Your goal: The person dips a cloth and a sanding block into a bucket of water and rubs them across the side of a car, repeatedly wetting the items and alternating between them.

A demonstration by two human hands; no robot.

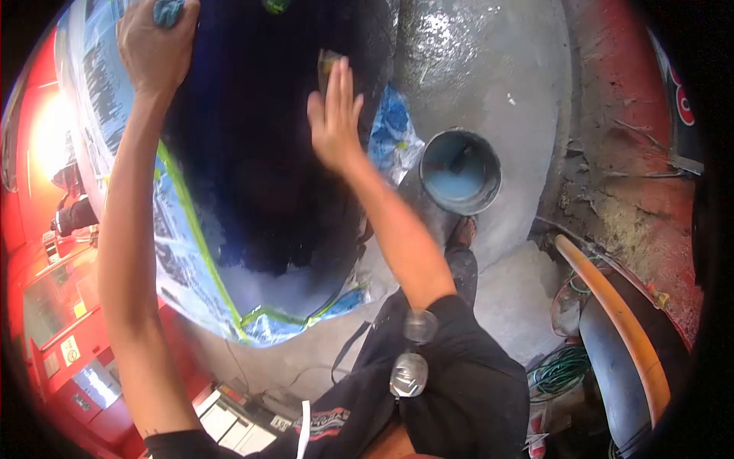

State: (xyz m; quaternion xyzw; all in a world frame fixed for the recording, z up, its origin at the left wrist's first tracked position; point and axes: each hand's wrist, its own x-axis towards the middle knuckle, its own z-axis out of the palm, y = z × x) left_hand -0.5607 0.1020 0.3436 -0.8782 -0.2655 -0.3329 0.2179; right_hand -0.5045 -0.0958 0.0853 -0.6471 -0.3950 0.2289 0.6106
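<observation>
At the top left, my left hand [157,47] is closed round a crumpled blue cloth [168,12], above the masked edge of a dark car panel [252,153]. My right hand [335,118] lies against the panel's right part, its fingers stretched over a small brownish sanding sheet [329,64] that sticks out past the fingertips. Green tape [200,243] and clear plastic film [180,264] border the panel on the left and below. The lower end of the panel looks pale and hazy.
A bucket of bluish water [460,171] stands on the wet grey floor [489,84], right of my forearm. Red cabinets [84,344] and a bright lamp [50,138] are at left. An orange curved part [619,314] and a coiled green hose [560,375] lie at lower right.
</observation>
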